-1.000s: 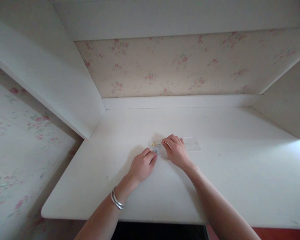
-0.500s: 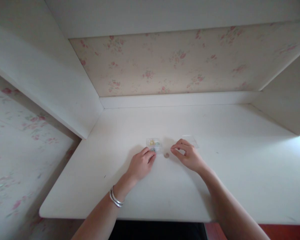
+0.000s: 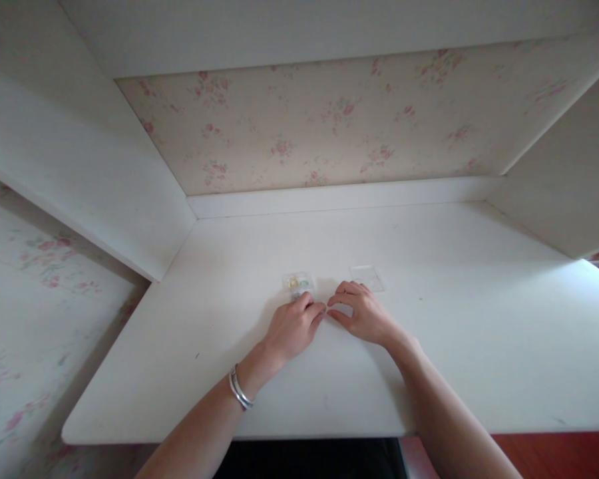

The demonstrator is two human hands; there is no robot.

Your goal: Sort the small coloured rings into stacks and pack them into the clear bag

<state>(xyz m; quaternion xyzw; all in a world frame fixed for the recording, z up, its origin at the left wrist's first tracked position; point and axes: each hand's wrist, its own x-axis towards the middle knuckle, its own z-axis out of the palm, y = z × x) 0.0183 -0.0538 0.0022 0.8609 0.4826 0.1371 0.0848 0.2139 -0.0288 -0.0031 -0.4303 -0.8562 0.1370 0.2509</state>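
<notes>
My left hand (image 3: 293, 326) has its thumb and fingertips together at a small round brownish thing, mostly hidden by the fingers; its kind is too small to tell. Facing it closely, my right hand (image 3: 362, 314) has thumb and index finger curved with a gap between them, their tips next to the left fingertips. Just beyond the left hand lies a small clear plastic box (image 3: 307, 276) with compartments, partly covered by the fingers. Yellowish and greenish bits (image 3: 293, 283) show inside it. Behind the right hand a flat clear plastic lid (image 3: 368, 274) rests on the desk.
The white desk (image 3: 459, 346) has a raised back edge (image 3: 329, 196) and side panels at left (image 3: 144, 193) and right (image 3: 569, 166). A shelf (image 3: 304, 33) overhangs the back. A small dark mark (image 3: 197, 356) shows on the left of the desk.
My left hand has moved right from the box to the small round thing, which was lying in the open. My right hand has come closer to it. The view has shifted slightly.
</notes>
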